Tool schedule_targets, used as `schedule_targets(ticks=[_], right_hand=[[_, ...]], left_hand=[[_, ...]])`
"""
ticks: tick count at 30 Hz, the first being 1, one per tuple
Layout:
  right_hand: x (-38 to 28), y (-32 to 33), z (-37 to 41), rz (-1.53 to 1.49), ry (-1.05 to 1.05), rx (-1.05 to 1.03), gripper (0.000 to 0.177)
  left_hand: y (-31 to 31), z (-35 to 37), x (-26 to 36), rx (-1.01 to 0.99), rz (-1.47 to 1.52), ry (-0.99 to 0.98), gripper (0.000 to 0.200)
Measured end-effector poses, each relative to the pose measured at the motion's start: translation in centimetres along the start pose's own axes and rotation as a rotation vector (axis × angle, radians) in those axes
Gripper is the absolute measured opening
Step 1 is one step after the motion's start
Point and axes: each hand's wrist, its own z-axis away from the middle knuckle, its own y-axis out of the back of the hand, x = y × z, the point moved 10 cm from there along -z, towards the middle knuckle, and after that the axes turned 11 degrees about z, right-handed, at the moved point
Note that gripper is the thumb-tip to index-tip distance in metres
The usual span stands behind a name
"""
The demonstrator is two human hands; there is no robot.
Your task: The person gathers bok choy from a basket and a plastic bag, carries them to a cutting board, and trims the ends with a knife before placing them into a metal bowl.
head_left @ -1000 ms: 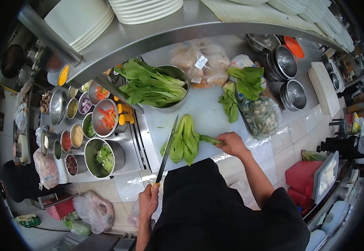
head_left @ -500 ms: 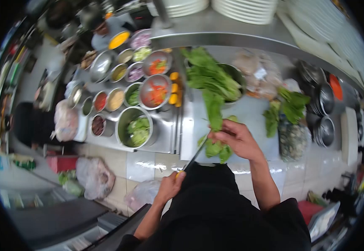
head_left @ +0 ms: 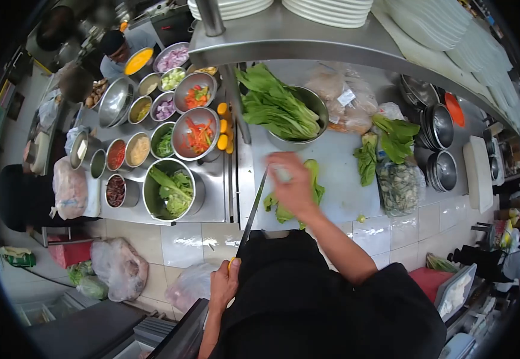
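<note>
My left hand [head_left: 224,283] is closed round the yellow handle of a long knife [head_left: 253,212], whose blade points up past the near left edge of the white cutting board [head_left: 350,173]. My right hand [head_left: 289,182] is smeared by motion above the board, and what it holds, if anything, cannot be made out. Cut leafy greens [head_left: 314,179] lie beneath and beside it. Behind it, a bunch of leafy greens [head_left: 281,107] rests in a metal pot [head_left: 315,100]. A steel pot [head_left: 197,191] on the left holds cut greens [head_left: 173,192].
Metal bowls of chopped vegetables [head_left: 197,134] cover the left counter. Loose leaves [head_left: 366,158] and bagged vegetables [head_left: 400,185] lie at the board's right, near stacked bowls [head_left: 442,170]. A steel shelf [head_left: 296,39] with plates spans the back. A person [head_left: 116,51] is at the far left.
The long leaf my right hand held is no longer in its fingers. More long greens now show in the left pot. The view has shifted, and the knife points more upright.
</note>
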Motion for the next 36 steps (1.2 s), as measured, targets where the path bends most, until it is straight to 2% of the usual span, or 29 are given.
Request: schedule_targets(ticks=[1,2,4,5,7,10,11,12,14,18,20,24,26,36], right_hand=[[4.2,3.4,0.7,0.086,-0.129,0.086,0.023],[9.3,6.2,1.9,0.094,-0.396,0.147,0.020],[12.9,8.8,1.9,0.354,-0.357,0.107,0.025],[14.1,8.8,1.9,0.357,-0.367,0.115,0.025],[16.1,5.6,2.3,0.304,-0.317,-0.191,0.035],[18.9,5.4,4.4,0.151,-0.429,-0.217,0.042],[19.9,5.7,5.8,0.043,-0.522,-0.153,0.037],[20.0,5.6,7.0,0.042,-0.534,-0.149,0.037],[20.8,5.9,8.8,-0.146,-0.610,-0.003,0.031],[19.2,6.0,9.3,-0.079,-0.612,0.082,0.025],[17.7,6.8,8.8,-0.039,-0.449,0.187,0.023],[18.6,6.5,9.7,-0.216,-0.517,0.216,0.024],[19.2,6.0,10.1,-0.198,-0.523,0.144,0.025],[18.1,6.4,9.7,-0.090,-0.519,0.147,0.021]], left_hand=[[0.0,0.1,0.6,-0.015,-0.008,0.016,0.052],[-0.1,0.1,1.3,-0.022,-0.009,0.016,0.052],[-1.2,-0.2,2.8,-0.099,-0.056,-0.005,0.054],[-1.7,-0.5,3.6,-0.108,-0.065,-0.007,0.054],[-3.2,-0.8,4.9,-0.173,-0.055,0.016,0.055],[-4.8,-1.3,7.5,-0.190,-0.081,-0.067,0.054],[-5.4,-1.3,8.1,-0.203,-0.100,-0.064,0.052],[-5.9,-1.1,8.6,-0.212,-0.108,-0.060,0.052],[-7.1,-1.0,9.7,-0.212,-0.129,-0.075,0.049],[-8.6,-0.8,10.5,-0.217,-0.205,-0.083,0.046],[-8.9,-0.9,10.3,-0.223,-0.265,-0.079,0.044],[-8.9,-0.8,9.9,-0.222,-0.291,-0.053,0.043],[-9.1,-0.8,9.6,-0.204,-0.317,-0.107,0.043],[-9.8,-1.3,8.3,-0.184,-0.359,-0.176,0.042]])
